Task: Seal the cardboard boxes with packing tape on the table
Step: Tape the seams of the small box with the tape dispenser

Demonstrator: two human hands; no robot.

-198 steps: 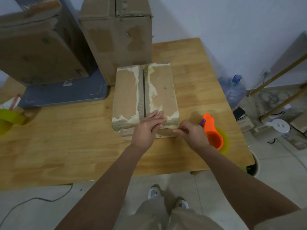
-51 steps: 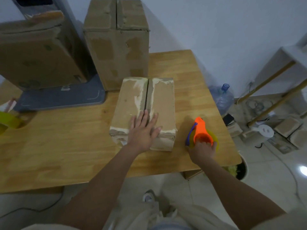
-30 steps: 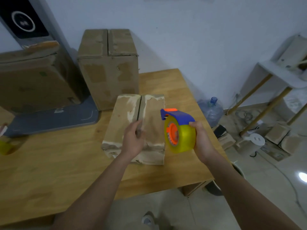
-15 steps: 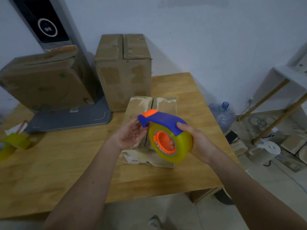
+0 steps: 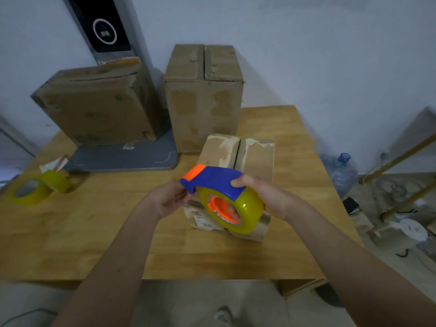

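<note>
Change: tape dispenser [image 5: 219,192] now off the table and up in front of the small box [image 5: 236,161], mid-frame; 1.7 s ago it sat on the table [image 5: 94,232] R of the box.
Right hand [image 5: 262,197]: gripping the dispenser from the R side, thumb on top of the blue guard, fingers through the orange core.
Left hand [image 5: 168,200]: has left the box top, where it lay flat 1.7 s ago; now at the dispenser's orange-tipped front end, fingers curled under it. Looks like pinching for the tape's free end, but can't tell if tape is actually caught, no strip visible.
Small box: centre of frame, on the table, flaps shut, dark seam running away from the camera, old torn tape residue beside the seam. No fresh tape on it that I can make out.
Other boxes: tall box [image 5: 204,95] behind it, upper centre, top seam shows worn tape; wide box [image 5: 94,105] upper L, resting on a grey stand base [image 5: 122,159].
Spare rolls: 2 yellow tape rolls [image 5: 35,187] at L edge of frame, well apart from the work.
Meaning: prob. the prep step, tool in hand, tape end being found. Sealing of this box not yet begun. With no hand on the flaps, box may shift when tape is 1st pressed down.
</note>
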